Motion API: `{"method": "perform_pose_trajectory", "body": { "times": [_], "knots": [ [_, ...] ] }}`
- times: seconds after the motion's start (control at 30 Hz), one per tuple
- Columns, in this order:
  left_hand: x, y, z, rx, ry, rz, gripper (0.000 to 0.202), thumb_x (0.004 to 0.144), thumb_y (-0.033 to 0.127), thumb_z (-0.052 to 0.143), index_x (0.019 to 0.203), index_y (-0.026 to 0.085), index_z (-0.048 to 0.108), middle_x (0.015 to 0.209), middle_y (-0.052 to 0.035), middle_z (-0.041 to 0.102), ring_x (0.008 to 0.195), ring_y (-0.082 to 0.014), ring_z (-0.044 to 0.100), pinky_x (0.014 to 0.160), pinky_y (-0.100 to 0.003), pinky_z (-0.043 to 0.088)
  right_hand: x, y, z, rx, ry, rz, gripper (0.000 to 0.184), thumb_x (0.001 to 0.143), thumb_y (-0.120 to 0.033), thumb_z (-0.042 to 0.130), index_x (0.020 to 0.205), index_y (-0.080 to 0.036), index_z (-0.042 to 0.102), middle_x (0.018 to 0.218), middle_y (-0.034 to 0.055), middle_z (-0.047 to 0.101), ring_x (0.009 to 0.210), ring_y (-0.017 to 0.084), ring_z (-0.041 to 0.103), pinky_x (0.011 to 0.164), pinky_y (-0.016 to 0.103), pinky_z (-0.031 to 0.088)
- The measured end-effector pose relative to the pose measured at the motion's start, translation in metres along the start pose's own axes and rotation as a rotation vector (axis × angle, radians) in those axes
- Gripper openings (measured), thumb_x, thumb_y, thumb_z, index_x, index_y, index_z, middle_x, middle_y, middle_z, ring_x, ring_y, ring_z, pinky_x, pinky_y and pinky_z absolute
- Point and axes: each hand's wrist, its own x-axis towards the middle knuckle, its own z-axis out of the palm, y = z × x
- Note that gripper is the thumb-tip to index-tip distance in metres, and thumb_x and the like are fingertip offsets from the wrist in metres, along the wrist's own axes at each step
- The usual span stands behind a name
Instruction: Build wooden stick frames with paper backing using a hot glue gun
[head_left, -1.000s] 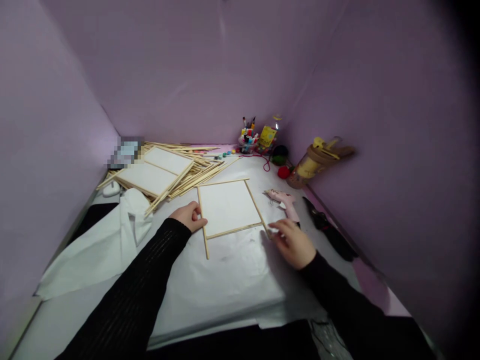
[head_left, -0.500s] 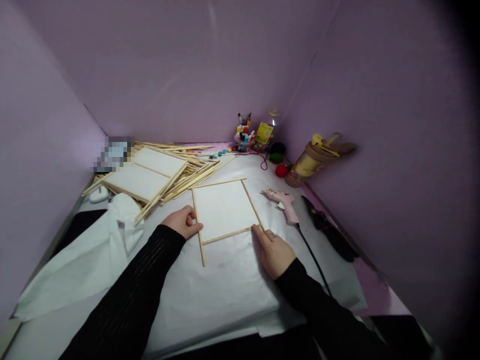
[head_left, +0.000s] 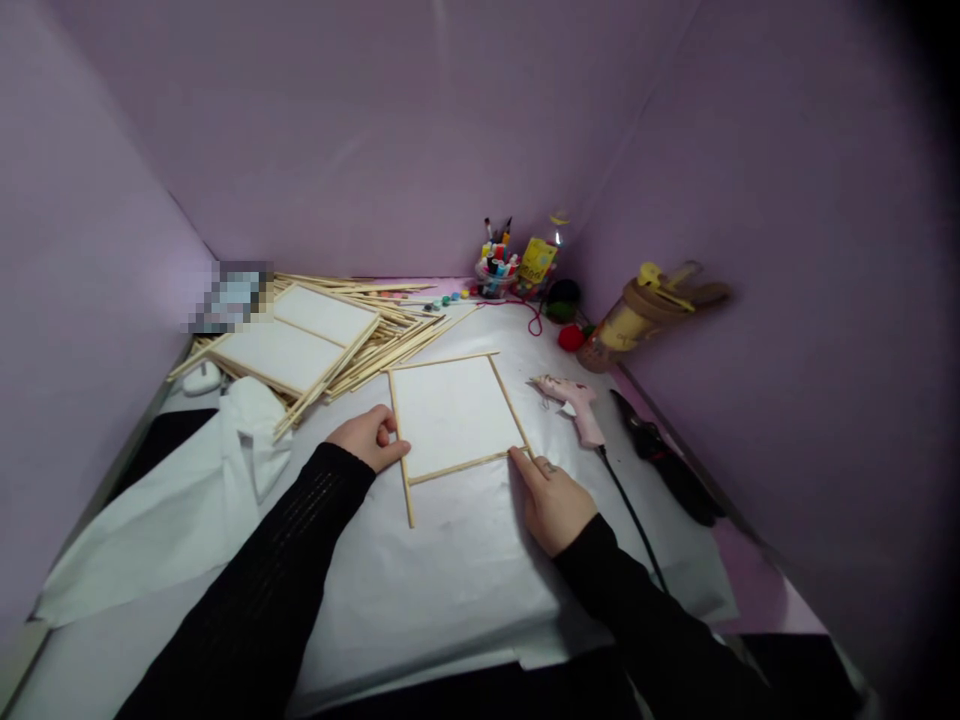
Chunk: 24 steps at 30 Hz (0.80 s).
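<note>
A white square panel (head_left: 454, 415) edged with thin wooden sticks lies flat on the covered table in front of me. Its left stick (head_left: 410, 505) runs on past the lower edge toward me. My left hand (head_left: 367, 438) is closed, fingers curled, with the thumb against that left stick. At the lower right corner, my right hand (head_left: 553, 500) pinches the stick edging, its index finger pressed down on it; the thumb is hidden. To the right of the panel lies a pink glue gun (head_left: 574, 400) with its black cord trailing toward me.
Behind on the left, a stick-framed white panel (head_left: 315, 325) rests on a heap of wooden sticks (head_left: 397, 350). White cloth (head_left: 172, 520) lies at left. A marker cup (head_left: 496, 272), red yarn ball (head_left: 570, 337), tumbler (head_left: 619, 325) and black tool (head_left: 667, 460) line the back and right.
The whole view has shifted slightly, so everything sits a little farther right and up. Both hands keep their places on the panel's edging.
</note>
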Motion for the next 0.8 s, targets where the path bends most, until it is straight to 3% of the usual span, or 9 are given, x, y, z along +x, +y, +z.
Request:
{"method": "perform_pose_trajectory", "body": {
  "times": [0.17,0.37,0.57,0.67,0.8],
  "knots": [
    [-0.001,0.002,-0.001,-0.003,-0.004,-0.01,0.03,0.066,0.047,0.059,0.079,0.024,0.046,0.064,0.0052,0.055,0.059,-0.0146,0.053,0.055,-0.026,0.035,0.0,-0.002,-0.004,0.002,-0.045,0.009,0.055,0.08,-0.006,0.041,0.134,-0.014,0.043,0.114,0.0132,0.063,0.092,0.022,0.061,0.072,0.028,0.047],
    [-0.001,0.001,-0.001,-0.006,0.004,-0.004,0.03,0.066,0.047,0.059,0.078,0.024,0.046,0.063,0.0054,0.053,0.059,-0.0146,0.052,0.055,-0.026,0.035,0.003,-0.005,-0.01,-0.035,-0.041,0.022,0.05,0.083,-0.012,0.041,0.133,-0.015,0.046,0.107,0.0139,0.064,0.086,0.024,0.061,0.065,0.029,0.045],
    [-0.004,0.005,-0.004,-0.023,-0.004,-0.011,0.029,0.066,0.045,0.06,0.079,0.023,0.046,0.065,0.0053,0.054,0.06,-0.0147,0.053,0.056,-0.026,0.036,0.004,0.003,0.004,0.017,0.18,-0.022,0.043,0.082,-0.012,0.044,0.121,-0.016,0.06,0.086,0.0122,0.057,0.079,0.023,0.052,0.068,0.032,0.043],
    [-0.006,0.008,-0.007,-0.033,-0.02,-0.007,0.028,0.066,0.044,0.06,0.079,0.023,0.046,0.065,0.0052,0.055,0.061,-0.0147,0.053,0.057,-0.026,0.037,0.003,0.007,0.017,0.094,0.315,-0.052,0.041,0.081,-0.012,0.044,0.117,-0.014,0.063,0.086,0.0125,0.053,0.08,0.023,0.048,0.071,0.034,0.043],
    [-0.007,0.009,-0.008,-0.048,-0.024,0.006,0.028,0.067,0.044,0.059,0.079,0.023,0.046,0.065,0.0053,0.054,0.06,-0.0144,0.053,0.057,-0.026,0.037,0.002,0.012,0.026,0.18,0.4,-0.088,0.04,0.079,-0.011,0.045,0.115,-0.014,0.064,0.084,0.0102,0.05,0.08,0.022,0.046,0.072,0.035,0.044]
  ]
}}
